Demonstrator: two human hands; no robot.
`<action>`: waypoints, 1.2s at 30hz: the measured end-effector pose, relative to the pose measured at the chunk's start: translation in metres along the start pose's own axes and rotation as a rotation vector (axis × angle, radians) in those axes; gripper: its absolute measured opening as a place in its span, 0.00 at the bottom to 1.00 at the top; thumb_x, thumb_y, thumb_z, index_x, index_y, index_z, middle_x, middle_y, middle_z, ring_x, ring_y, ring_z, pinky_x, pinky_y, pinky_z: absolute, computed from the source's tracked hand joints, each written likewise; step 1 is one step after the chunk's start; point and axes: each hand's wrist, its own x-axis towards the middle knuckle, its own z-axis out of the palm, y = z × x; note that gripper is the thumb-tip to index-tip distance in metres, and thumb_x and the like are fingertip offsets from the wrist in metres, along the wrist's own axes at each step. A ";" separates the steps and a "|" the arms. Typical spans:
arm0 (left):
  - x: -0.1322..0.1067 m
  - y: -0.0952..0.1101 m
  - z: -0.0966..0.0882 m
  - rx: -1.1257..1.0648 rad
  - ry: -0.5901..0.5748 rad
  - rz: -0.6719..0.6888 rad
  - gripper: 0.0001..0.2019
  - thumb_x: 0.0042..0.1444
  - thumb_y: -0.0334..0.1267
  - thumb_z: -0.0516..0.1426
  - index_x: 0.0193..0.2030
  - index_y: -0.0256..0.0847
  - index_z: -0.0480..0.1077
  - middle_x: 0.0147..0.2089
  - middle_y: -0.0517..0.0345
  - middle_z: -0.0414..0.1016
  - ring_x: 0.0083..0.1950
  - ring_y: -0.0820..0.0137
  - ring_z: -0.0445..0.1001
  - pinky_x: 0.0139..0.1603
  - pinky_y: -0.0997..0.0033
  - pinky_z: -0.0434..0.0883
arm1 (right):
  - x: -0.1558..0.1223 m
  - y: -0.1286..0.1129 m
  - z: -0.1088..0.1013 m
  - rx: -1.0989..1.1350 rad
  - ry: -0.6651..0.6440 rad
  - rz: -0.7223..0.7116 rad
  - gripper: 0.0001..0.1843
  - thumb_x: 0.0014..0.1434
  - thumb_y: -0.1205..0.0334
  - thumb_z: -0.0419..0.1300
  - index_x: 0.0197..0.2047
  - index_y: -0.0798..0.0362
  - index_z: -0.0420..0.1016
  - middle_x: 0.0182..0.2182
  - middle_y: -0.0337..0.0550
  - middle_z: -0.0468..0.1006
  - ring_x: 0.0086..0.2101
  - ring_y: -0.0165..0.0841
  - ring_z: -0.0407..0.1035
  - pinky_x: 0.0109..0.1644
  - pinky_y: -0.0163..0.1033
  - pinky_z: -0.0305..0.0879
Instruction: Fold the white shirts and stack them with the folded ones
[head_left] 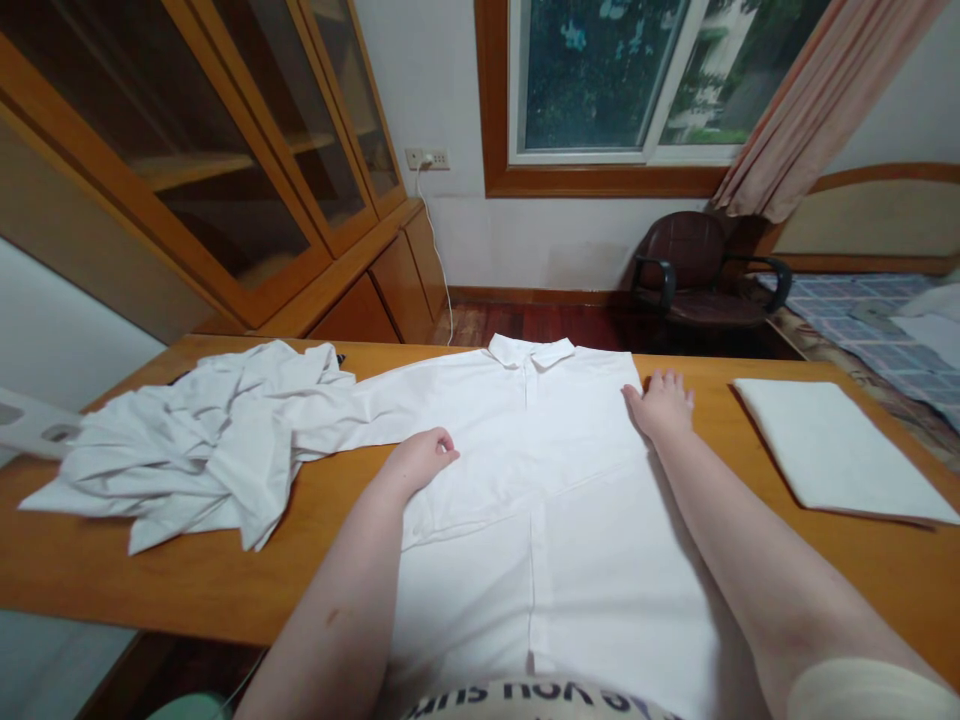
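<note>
Nearest is a black-lettered pale cloth top (536, 700). A white collared cloth shirt (577, 435) lies on the brown wooden counter (739, 460). The left hand (421, 462) curls on it; I can't tell its grip. Farther, the right hand (666, 410) touches the shirt's edge, grip apart.

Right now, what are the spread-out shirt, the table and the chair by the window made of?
The spread-out shirt looks like thin, matte cloth, maybe cotton: it has soft creases. The table seems to be wood or veneer, given its smooth orange-brown surface. The chair could be leather or imitation: its dark back looks slightly shiny.
</note>
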 end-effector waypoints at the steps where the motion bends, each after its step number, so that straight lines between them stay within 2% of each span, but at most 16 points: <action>1: 0.000 0.000 0.000 0.001 0.002 -0.003 0.07 0.51 0.43 0.56 0.34 0.43 0.70 0.31 0.60 0.73 0.31 0.70 0.69 0.28 0.74 0.56 | -0.007 -0.007 -0.004 -0.011 0.028 -0.081 0.41 0.63 0.43 0.40 0.66 0.69 0.51 0.64 0.67 0.51 0.64 0.52 0.43 0.63 0.60 0.40; 3: 0.000 0.001 0.000 0.001 0.007 -0.005 0.07 0.51 0.43 0.56 0.34 0.43 0.70 0.31 0.60 0.73 0.31 0.70 0.69 0.28 0.73 0.56 | -0.025 -0.025 -0.012 0.002 -0.002 -0.357 0.38 0.64 0.45 0.42 0.67 0.65 0.51 0.66 0.62 0.48 0.65 0.48 0.39 0.65 0.56 0.38; 5: 0.000 0.001 0.001 0.000 0.011 -0.001 0.07 0.51 0.42 0.57 0.33 0.43 0.70 0.32 0.59 0.73 0.31 0.69 0.70 0.29 0.73 0.56 | -0.044 -0.042 -0.015 0.051 -0.115 -0.636 0.37 0.63 0.43 0.42 0.67 0.59 0.51 0.67 0.56 0.46 0.66 0.44 0.38 0.65 0.52 0.41; 7: 0.000 0.001 0.001 -0.003 0.016 0.002 0.07 0.51 0.42 0.57 0.33 0.43 0.70 0.32 0.59 0.73 0.32 0.69 0.70 0.29 0.73 0.56 | -0.056 -0.053 -0.013 0.103 -0.242 -0.825 0.36 0.63 0.41 0.43 0.68 0.54 0.51 0.67 0.51 0.46 0.65 0.42 0.40 0.65 0.51 0.43; 8: 0.001 0.001 0.001 -0.007 0.018 0.001 0.06 0.51 0.42 0.57 0.33 0.43 0.70 0.32 0.59 0.73 0.32 0.69 0.70 0.28 0.73 0.56 | -0.057 -0.054 -0.011 0.118 -0.292 -0.869 0.36 0.63 0.41 0.42 0.68 0.51 0.50 0.67 0.49 0.47 0.65 0.41 0.42 0.65 0.51 0.44; 10: 0.001 0.000 0.001 -0.014 0.019 -0.003 0.06 0.51 0.42 0.57 0.33 0.43 0.70 0.32 0.59 0.74 0.32 0.69 0.70 0.28 0.73 0.56 | -0.048 -0.050 -0.005 0.110 -0.346 -0.841 0.35 0.63 0.41 0.42 0.68 0.49 0.50 0.67 0.47 0.49 0.65 0.41 0.44 0.65 0.52 0.44; 15: 0.002 -0.002 0.003 -0.030 0.029 -0.002 0.07 0.50 0.43 0.57 0.33 0.43 0.70 0.31 0.60 0.73 0.31 0.69 0.69 0.28 0.73 0.56 | 0.011 -0.020 0.009 -0.022 -0.304 -0.428 0.38 0.63 0.39 0.39 0.69 0.52 0.49 0.67 0.48 0.47 0.65 0.43 0.42 0.65 0.54 0.42; 19: 0.003 -0.003 0.004 -0.043 0.034 -0.001 0.08 0.50 0.44 0.57 0.33 0.43 0.70 0.31 0.60 0.73 0.31 0.69 0.69 0.27 0.73 0.55 | 0.043 -0.001 0.015 -0.029 -0.293 -0.269 0.41 0.62 0.38 0.37 0.69 0.55 0.46 0.68 0.48 0.45 0.65 0.42 0.42 0.65 0.55 0.42; 24: 0.003 -0.003 0.003 -0.042 0.036 -0.005 0.09 0.50 0.45 0.57 0.33 0.43 0.70 0.32 0.60 0.73 0.32 0.69 0.70 0.27 0.73 0.55 | 0.049 0.003 0.017 -0.043 -0.271 -0.166 0.41 0.62 0.39 0.36 0.69 0.58 0.47 0.67 0.54 0.48 0.64 0.48 0.44 0.63 0.61 0.42; 27: 0.002 -0.001 0.002 -0.034 0.032 -0.011 0.09 0.50 0.45 0.57 0.33 0.43 0.70 0.32 0.59 0.73 0.33 0.68 0.70 0.28 0.73 0.55 | 0.033 -0.011 0.011 -0.138 -0.164 -0.089 0.40 0.62 0.41 0.37 0.68 0.62 0.50 0.66 0.61 0.48 0.64 0.55 0.39 0.62 0.67 0.33; 28: 0.002 0.000 0.002 -0.030 0.030 -0.012 0.09 0.50 0.45 0.57 0.33 0.43 0.70 0.32 0.59 0.73 0.32 0.68 0.70 0.28 0.73 0.55 | 0.024 -0.019 0.007 -0.159 -0.107 -0.108 0.39 0.63 0.44 0.38 0.68 0.63 0.51 0.66 0.61 0.47 0.65 0.55 0.35 0.62 0.67 0.30; 30: 0.002 0.001 0.001 -0.020 0.029 -0.012 0.08 0.50 0.45 0.57 0.32 0.43 0.70 0.32 0.60 0.74 0.32 0.69 0.70 0.28 0.73 0.55 | -0.001 -0.038 -0.003 -0.125 -0.039 -0.254 0.35 0.64 0.50 0.38 0.69 0.61 0.47 0.67 0.59 0.45 0.66 0.51 0.32 0.63 0.66 0.27; 32: 0.002 0.002 0.001 -0.005 0.028 -0.010 0.08 0.50 0.45 0.57 0.32 0.44 0.70 0.32 0.60 0.74 0.32 0.69 0.70 0.27 0.73 0.55 | -0.029 -0.059 -0.015 -0.056 -0.017 -0.372 0.35 0.63 0.50 0.42 0.69 0.57 0.46 0.68 0.55 0.44 0.65 0.52 0.33 0.64 0.65 0.28; 34: 0.003 0.001 0.002 0.006 0.023 -0.008 0.08 0.50 0.46 0.57 0.32 0.44 0.70 0.32 0.60 0.74 0.32 0.69 0.70 0.27 0.73 0.55 | -0.055 -0.078 -0.024 0.036 -0.041 -0.518 0.36 0.62 0.46 0.44 0.69 0.54 0.48 0.68 0.52 0.43 0.66 0.50 0.34 0.65 0.61 0.33; 36: 0.003 0.000 0.002 0.006 0.019 -0.005 0.09 0.51 0.46 0.56 0.32 0.44 0.69 0.32 0.60 0.73 0.31 0.69 0.69 0.27 0.73 0.54 | -0.074 -0.090 -0.027 0.132 -0.157 -0.692 0.36 0.63 0.43 0.43 0.68 0.52 0.50 0.68 0.51 0.42 0.66 0.46 0.38 0.65 0.56 0.41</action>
